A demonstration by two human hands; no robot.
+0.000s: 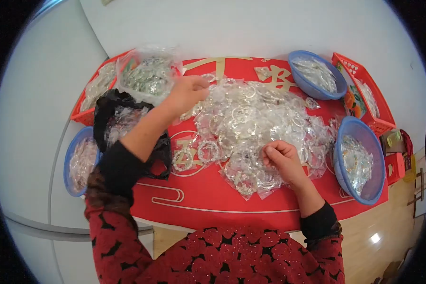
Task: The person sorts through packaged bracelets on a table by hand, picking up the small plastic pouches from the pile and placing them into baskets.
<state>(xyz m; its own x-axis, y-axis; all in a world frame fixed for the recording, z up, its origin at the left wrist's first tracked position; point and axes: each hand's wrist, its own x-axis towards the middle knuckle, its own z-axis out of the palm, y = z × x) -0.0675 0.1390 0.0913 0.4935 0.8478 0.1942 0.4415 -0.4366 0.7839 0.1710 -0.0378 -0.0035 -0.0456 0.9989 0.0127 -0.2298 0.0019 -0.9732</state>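
A wide heap of clear plastic packets (251, 118) covers the middle of the red cloth, and the packets seem to hold bracelets. My left hand (188, 93) is over the heap's far left edge, fingers bent and closed together. A bagged bracelet (208, 77) is right by its fingertips; whether they hold it I cannot tell. Above the near right part of the heap, my right hand (283, 160) has its fingers curled in against the thumb, and anything in them is hidden. Two bagged beaded bracelets, one (183, 158) farther left, lie at the heap's left side.
On the left are a black plastic bag (104, 111), a clear bag of packets (151, 75), a red basket (80, 115) and a blue bowl (70, 177). Two blue bowls (312, 93) (376, 187) and another red basket (383, 124) stand on the right.
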